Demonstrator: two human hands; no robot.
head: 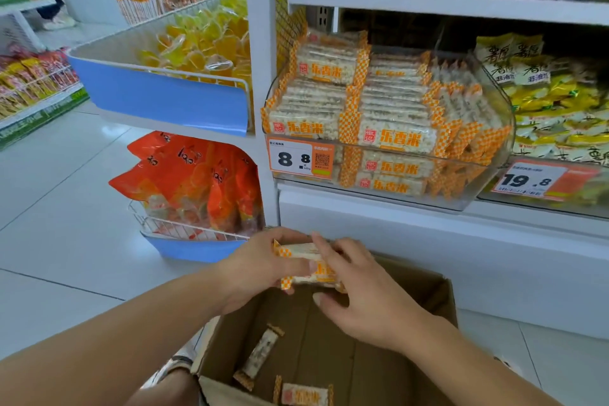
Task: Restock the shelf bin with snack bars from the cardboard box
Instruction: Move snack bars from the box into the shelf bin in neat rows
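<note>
A small stack of orange-and-white snack bars (301,252) hangs above the open cardboard box (438,293). My left hand (260,265) grips the stack's left end. My right hand (359,290) holds its right side, fingers over the top and thumb beneath. Two loose bars lie on the box floor, one (262,353) at an angle and one (303,395) near the front edge. The clear shelf bin (471,184) above holds several rows of the same bars, stacked nearly to its rim.
A price tag (301,158) reading 8.8 is fixed to the bin's front. Wire baskets with orange bags (194,181) and yellow packs (204,39) stand to the left. A bin of yellow snack packs (557,115) sits to the right. The white shelf base (428,241) rises behind the box.
</note>
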